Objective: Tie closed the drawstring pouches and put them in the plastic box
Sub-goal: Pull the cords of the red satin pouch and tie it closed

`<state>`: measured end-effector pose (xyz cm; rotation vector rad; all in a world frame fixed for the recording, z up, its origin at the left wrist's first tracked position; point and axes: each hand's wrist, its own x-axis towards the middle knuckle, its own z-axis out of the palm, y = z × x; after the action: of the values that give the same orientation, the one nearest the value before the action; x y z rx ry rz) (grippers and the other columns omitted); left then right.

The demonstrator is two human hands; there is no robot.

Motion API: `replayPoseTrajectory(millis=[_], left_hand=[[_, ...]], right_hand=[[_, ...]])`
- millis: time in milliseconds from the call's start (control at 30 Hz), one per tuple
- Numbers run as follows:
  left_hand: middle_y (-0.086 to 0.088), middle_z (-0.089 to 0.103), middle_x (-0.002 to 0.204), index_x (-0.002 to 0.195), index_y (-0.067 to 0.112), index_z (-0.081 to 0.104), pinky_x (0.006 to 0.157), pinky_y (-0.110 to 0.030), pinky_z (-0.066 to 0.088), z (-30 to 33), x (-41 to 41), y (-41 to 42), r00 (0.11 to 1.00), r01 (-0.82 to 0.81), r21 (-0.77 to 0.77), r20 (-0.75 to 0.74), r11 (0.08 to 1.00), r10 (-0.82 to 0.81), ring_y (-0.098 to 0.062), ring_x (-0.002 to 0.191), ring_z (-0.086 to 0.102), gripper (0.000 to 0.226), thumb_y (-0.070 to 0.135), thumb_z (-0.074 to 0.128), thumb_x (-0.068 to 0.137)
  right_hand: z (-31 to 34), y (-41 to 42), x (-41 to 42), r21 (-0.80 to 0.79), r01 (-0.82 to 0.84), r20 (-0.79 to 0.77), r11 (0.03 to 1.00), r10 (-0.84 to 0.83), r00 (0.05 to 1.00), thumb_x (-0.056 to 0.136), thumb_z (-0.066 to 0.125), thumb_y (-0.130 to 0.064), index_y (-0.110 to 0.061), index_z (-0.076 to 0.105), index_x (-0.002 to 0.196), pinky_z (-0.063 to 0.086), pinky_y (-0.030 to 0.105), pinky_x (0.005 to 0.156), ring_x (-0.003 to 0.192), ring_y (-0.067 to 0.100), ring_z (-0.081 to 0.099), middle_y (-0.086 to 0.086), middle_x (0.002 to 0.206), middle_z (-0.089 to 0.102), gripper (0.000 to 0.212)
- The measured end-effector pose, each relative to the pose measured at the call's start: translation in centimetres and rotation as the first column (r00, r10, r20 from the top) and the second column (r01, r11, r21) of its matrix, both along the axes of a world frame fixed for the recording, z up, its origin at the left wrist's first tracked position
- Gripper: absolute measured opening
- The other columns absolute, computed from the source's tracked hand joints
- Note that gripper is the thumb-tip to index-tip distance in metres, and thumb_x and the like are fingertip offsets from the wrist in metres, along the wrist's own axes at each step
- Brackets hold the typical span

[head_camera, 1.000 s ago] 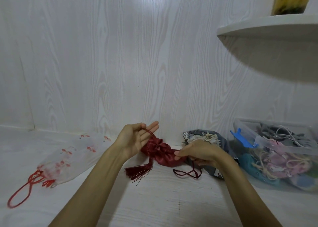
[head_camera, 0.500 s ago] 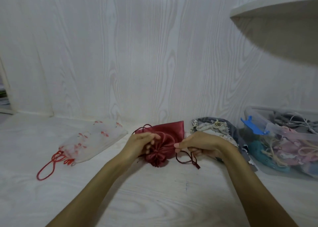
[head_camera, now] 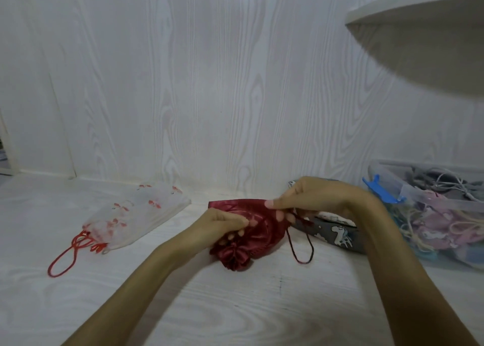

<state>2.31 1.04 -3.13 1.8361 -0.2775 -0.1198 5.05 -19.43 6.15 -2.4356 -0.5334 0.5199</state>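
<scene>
While both hands (head_camera: pixel 225 221) (head_camera: pixel 311 201) grip the red pouch (head_camera: pixel 262 230), a grey pouch (head_camera: pixel 332 231) lies behind.

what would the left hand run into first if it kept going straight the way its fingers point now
The left hand points rightward, its curled fingers already gripping the dark red satin drawstring pouch. Past that, the right hand probably comes next, then the grey unicorn-print pouch, though depth is hard to judge.

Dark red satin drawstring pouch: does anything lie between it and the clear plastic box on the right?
Yes. A grey printed pouch lies on the table between the dark red satin pouch and the clear plastic box. The right hand and left hand both grip the red pouch; lifting it over should clear the grey one.
</scene>
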Motion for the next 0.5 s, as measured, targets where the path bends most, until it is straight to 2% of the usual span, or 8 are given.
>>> replayPoseTrajectory(millis=[33,133,200,233,267,333,400,500], left_hand=[[0.013,0.048,0.051,0.063,0.021,0.069,0.049,-0.012,0.030,0.0,-0.2,-0.4,0.999,0.039,0.054,-0.003,0.998,-0.039,-0.004,0.052,0.038,0.032,0.022,0.056,0.093],[0.014,0.049,0.050,0.071,0.031,0.076,0.045,-0.011,0.028,0.1,-0.2,-2.1,0.984,0.164,0.113,-0.086,0.980,-0.154,-0.002,0.046,0.036,0.030,0.017,0.055,0.086],[0.009,0.055,0.059,0.066,0.038,0.077,0.043,-0.010,0.029,0.4,-0.3,-3.0,0.969,0.209,0.095,-0.154,0.973,-0.193,-0.001,0.042,0.038,0.031,0.021,0.051,0.071],[0.003,0.059,0.070,0.064,0.042,0.076,0.045,-0.010,0.030,0.5,-0.4,-3.1,0.968,0.219,0.091,-0.143,0.972,-0.205,0.000,0.043,0.039,0.031,0.023,0.053,0.073],[-0.002,0.062,0.084,0.064,0.043,0.075,0.048,-0.010,0.031,0.5,-0.6,-3.0,0.970,0.234,0.098,-0.097,0.967,-0.225,0.001,0.047,0.041,0.030,0.026,0.057,0.082],[-0.003,0.059,0.096,0.067,0.041,0.076,0.053,-0.014,0.029,0.3,-1.2,-2.7,0.963,0.269,0.098,-0.023,0.958,-0.268,-0.001,0.053,0.039,0.037,0.032,0.053,0.095],[0.007,0.057,0.080,0.082,0.034,0.078,0.054,-0.017,0.029,-0.2,-1.2,-2.2,0.965,0.263,0.065,-0.031,0.963,-0.262,-0.004,0.057,0.037,0.032,0.035,0.049,0.096],[0.013,0.053,0.061,0.096,0.020,0.077,0.052,-0.015,0.033,-0.3,-0.8,-2.1,0.974,0.195,-0.026,-0.115,0.980,-0.197,-0.005,0.055,0.042,0.032,0.030,0.047,0.097]], right_hand=[[0.2,0.1,-0.1,0.034,0.012,0.027,0.999,-0.013,1.000,0.082,0.061,-0.053,-0.023,0.068,0.060,0.036,0.018,0.062,0.053,0.005,0.041,-0.008,0.058,0.060,0.037],[0.4,0.7,-0.1,0.192,0.069,0.095,0.979,-0.088,0.992,0.084,0.058,-0.053,-0.021,0.056,0.055,0.038,0.022,0.072,0.058,0.007,0.041,-0.011,0.056,0.058,0.043],[0.1,1.3,0.0,0.282,0.112,0.131,0.953,-0.154,0.979,0.087,0.057,-0.050,-0.020,0.057,0.058,0.037,0.021,0.069,0.059,0.006,0.044,-0.013,0.053,0.058,0.042],[-0.1,1.7,0.0,0.329,0.130,0.123,0.936,-0.178,0.976,0.089,0.055,-0.049,-0.019,0.061,0.061,0.037,0.020,0.069,0.061,0.005,0.047,-0.015,0.053,0.060,0.040],[-0.3,2.1,0.0,0.376,0.130,0.096,0.918,-0.178,0.979,0.090,0.054,-0.048,-0.020,0.068,0.069,0.039,0.020,0.071,0.067,0.004,0.052,-0.016,0.060,0.066,0.037],[-1.0,2.9,0.0,0.416,0.059,0.057,0.908,-0.090,0.994,0.091,0.049,-0.049,-0.022,0.073,0.099,0.041,0.023,0.090,0.095,0.004,0.059,-0.016,0.099,0.072,0.037],[-1.7,3.2,0.2,0.371,-0.009,0.099,0.928,-0.030,0.995,0.093,0.044,-0.051,-0.025,0.061,0.125,0.031,0.024,0.103,0.122,0.004,0.048,-0.015,0.132,0.056,0.045],[-1.6,2.3,0.4,0.310,-0.029,0.267,0.950,-0.058,0.962,0.098,0.046,-0.030,-0.024,0.058,0.125,0.032,0.024,0.106,0.126,0.004,0.044,-0.011,0.137,0.052,0.030]])
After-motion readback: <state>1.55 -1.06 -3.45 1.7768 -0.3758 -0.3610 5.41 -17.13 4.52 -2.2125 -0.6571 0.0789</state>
